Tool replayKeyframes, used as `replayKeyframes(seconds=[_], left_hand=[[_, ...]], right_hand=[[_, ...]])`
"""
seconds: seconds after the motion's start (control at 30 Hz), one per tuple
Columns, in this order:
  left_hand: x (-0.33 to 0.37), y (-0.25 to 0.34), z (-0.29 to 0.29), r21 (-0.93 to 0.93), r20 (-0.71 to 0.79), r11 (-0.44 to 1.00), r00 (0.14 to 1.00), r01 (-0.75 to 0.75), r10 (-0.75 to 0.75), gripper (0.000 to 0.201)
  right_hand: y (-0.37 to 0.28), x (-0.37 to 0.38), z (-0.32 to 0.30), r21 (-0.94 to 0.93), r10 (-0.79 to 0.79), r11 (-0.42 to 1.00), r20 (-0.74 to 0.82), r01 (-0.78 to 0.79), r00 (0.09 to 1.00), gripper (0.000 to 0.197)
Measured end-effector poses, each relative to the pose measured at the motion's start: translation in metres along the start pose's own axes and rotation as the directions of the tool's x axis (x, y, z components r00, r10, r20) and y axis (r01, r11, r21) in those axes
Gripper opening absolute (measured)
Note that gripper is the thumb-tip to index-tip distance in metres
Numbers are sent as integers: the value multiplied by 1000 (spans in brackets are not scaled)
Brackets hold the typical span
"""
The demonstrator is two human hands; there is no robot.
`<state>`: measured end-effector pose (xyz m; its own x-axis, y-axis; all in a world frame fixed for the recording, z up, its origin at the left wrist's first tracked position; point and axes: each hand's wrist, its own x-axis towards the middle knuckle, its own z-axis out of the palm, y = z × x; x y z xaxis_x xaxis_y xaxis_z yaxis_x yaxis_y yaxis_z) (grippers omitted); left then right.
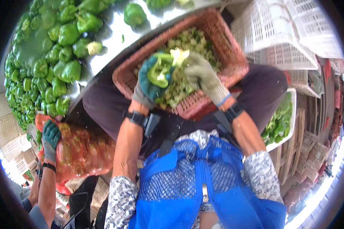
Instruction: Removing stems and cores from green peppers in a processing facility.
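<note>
My left hand [147, 82], in a teal and grey glove, is closed around an opened green bell pepper [158, 74], its hollow inside turned up. A pale seedy pepper core [178, 57] shows at the pepper's upper right. My right hand [200, 74], in a light knit glove, has its fingers curled and slightly blurred, its thumb side against that core. Below both hands is a reddish plastic crate [235, 53], between my legs, holding many greenish-white pepper scraps [197, 40].
Whole green peppers [46, 65] are heaped on a shiny metal table [112, 36] at left. Another person's gloved hand [51, 135] touches a red mesh sack [78, 152]. White crates [267, 30] stand at upper right; a white crate [292, 114] of green pieces sits beside my right knee.
</note>
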<state>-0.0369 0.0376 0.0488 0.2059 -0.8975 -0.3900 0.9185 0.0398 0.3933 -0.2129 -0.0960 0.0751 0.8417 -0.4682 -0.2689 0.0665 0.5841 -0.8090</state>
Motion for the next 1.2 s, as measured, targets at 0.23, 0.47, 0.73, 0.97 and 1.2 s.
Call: replayKeyframes(seconds=[0.23,0.47,0.73,0.97,1.2], left_hand=[[-1,-12,18,-149,-21,986,997,77,-81,35],[10,-17,16,-6,25,987,986,-163,164,35],[5,-16,15,623,262,560,820,-547,509,33],[5,-22,43,344,-128,868,898,-357,420,37],[15,-40,37,457,-162,817,871,-351,464,45]], right_hand=[[15,9,-7,-325,43,940,-192,-104,980,40],[34,11,37,-946,-608,297,-78,134,790,60],[27,24,20,-968,-727,195,-32,161,686,36],[35,15,31,-916,-684,256,55,309,728,31],[32,-1,47,-148,-49,989,-348,-4,936,24]])
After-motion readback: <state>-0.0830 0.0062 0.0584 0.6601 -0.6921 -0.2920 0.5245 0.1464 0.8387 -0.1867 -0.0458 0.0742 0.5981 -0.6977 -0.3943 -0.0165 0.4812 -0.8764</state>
